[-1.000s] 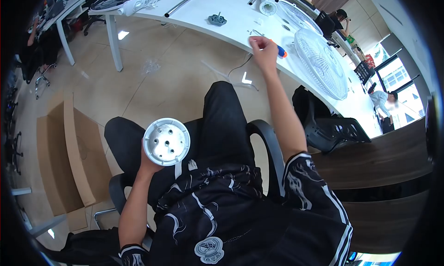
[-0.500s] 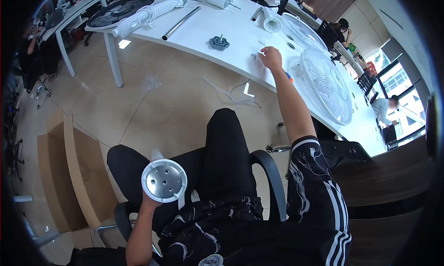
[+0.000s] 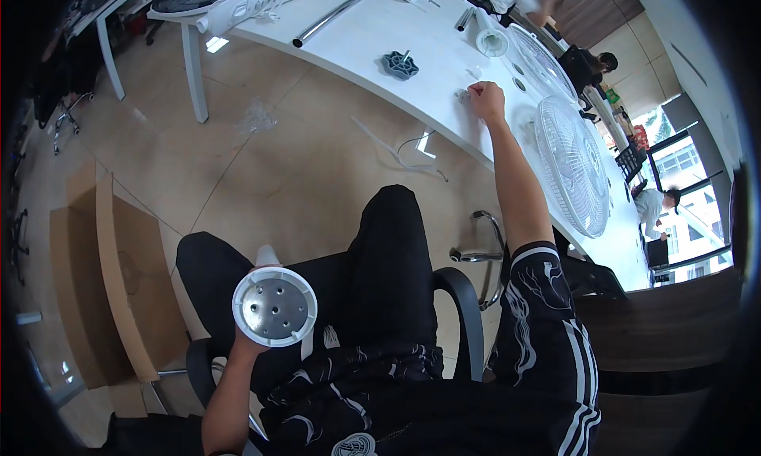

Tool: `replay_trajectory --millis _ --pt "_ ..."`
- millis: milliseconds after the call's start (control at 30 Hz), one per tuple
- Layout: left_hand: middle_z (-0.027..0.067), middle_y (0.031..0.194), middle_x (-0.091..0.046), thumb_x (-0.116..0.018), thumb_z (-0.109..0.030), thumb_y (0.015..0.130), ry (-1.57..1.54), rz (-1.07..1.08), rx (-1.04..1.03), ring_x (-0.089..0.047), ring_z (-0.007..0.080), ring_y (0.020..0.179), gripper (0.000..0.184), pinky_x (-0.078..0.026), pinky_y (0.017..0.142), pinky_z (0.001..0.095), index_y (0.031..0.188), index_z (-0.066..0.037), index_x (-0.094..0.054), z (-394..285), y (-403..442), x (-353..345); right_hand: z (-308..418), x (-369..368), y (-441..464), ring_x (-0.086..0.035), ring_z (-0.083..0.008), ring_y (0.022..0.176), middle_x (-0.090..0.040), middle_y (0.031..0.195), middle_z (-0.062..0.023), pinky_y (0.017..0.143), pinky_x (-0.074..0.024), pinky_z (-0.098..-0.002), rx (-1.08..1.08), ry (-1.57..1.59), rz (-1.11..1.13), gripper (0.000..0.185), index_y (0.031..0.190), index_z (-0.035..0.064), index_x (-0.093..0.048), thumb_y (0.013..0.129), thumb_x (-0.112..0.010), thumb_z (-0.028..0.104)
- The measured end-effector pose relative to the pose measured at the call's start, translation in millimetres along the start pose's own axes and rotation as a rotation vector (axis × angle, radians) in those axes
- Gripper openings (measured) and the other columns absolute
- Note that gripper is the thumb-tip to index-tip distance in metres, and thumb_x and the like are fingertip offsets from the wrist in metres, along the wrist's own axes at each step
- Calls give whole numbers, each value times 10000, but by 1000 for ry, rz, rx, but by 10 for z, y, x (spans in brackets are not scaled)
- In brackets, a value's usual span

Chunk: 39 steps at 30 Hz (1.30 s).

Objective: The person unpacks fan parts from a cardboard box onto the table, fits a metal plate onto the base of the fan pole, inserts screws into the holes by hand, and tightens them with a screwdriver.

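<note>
In my left hand (image 3: 244,343), over my lap, is a white round fan part with a holed metal end plate (image 3: 275,306). The plate faces up at me. Most of that hand's fingers are hidden beneath the part. My right hand (image 3: 488,103) is stretched out to the white table (image 3: 420,99), fingers pinched together at the tabletop. Small pieces (image 3: 462,96) lie at its fingertips, too tiny to name. A dark grey star-shaped knob (image 3: 399,64) with a threaded stud sits to the left of that hand.
Two white fan grilles (image 3: 572,166) rest on the table's right. A metal tube (image 3: 330,18), a white flared part (image 3: 491,42) and a white fan body with coiled cord (image 3: 252,5) are farther back. An open cardboard box (image 3: 131,277) stands at left. People sit beyond the table.
My view has shifted, so the table sits higher and farther right. My right hand's fingers have closed into a pinch at the small pieces. The white part stays in my left hand.
</note>
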State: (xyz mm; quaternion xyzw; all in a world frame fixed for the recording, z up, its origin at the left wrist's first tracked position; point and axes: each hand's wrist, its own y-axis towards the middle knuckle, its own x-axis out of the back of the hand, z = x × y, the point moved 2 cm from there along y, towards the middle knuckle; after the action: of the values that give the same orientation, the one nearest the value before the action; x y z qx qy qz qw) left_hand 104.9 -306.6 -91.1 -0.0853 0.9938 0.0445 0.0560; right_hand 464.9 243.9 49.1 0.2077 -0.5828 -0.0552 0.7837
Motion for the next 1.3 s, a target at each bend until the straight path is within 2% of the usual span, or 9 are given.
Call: replay_trajectory --millis 533,600,800,867,933,1033,1200,1233,1300 --pt "60 1253 -557 -872 -138 564 31 33 -71 -562 175 1154 809 -458 1030 348 1291 -72 -524 -303 196 -118 53 -29 9 -711 -290 784 -729 845 -151 744 -544 -374 117 -35 -37 203 940 35 -738 881 -669 216" --pt "62 1252 -564 -873 -129 576 -326 -13 224 -571 177 1148 813 -467 1020 351 1302 -73 -510 -237 137 -132 23 -19 49 -713 -282 779 -730 834 -147 739 -545 -368 55 49 -67 216 941 32 -737 893 -665 230" --pt "80 1256 -586 -894 -110 584 -166 -2 195 -579 180 1176 876 -466 1033 362 1345 -57 -463 -54 4 -17 -64 285 124 -709 -142 759 -749 833 -110 727 -532 -267 140 485 -313 223 975 -14 -742 912 -674 189" --pt "107 1302 -560 -947 -169 517 -288 -17 451 -559 210 1215 1011 -452 1049 378 1370 -43 -418 -127 24 -40 85 493 -42 -681 -118 829 -742 871 -76 775 -517 -253 86 663 -303 239 1008 -16 -744 913 -705 201" --pt "125 1337 -514 -978 -229 464 -32 -75 154 -524 243 1248 1121 -425 1068 394 1390 -35 -377 591 -197 108 555 814 -492 -678 -126 889 -733 974 -87 794 -535 -269 99 863 -250 242 1089 -20 -714 922 -694 155" --pt "137 1355 -466 -975 -270 477 182 -84 40 -481 258 1270 1130 -393 1078 399 1396 -36 -361 358 -112 63 1337 1185 -1457 -661 -148 971 -703 1061 -112 865 -517 -268 90 1092 -147 311 1172 -63 -653 909 -700 97" --pt "125 1199 -596 -949 -237 496 89 -53 43 -586 244 1126 882 -466 976 374 1250 -41 -535 -380 27 -101 2226 1287 -3144 -626 -103 804 -702 890 -70 727 -501 -244 163 1314 185 46 902 13 -731 863 -706 16" --pt "112 1092 -656 -928 -214 510 254 -155 -210 -638 230 1029 759 -503 911 358 1166 -35 -589 -76 0 -57 2375 1277 -3385 -626 -104 810 -695 876 -71 716 -505 -249 223 1319 268 36 885 11 -728 858 -707 0" --pt "113 1088 -661 -925 -212 514 205 -131 -199 -645 231 1015 749 -509 899 353 1160 -33 -591 -235 -12 -103 2569 1124 -3762 -643 -137 818 -698 894 -94 734 -511 -259 246 1356 338 64 892 -31 -714 831 -731 -24"
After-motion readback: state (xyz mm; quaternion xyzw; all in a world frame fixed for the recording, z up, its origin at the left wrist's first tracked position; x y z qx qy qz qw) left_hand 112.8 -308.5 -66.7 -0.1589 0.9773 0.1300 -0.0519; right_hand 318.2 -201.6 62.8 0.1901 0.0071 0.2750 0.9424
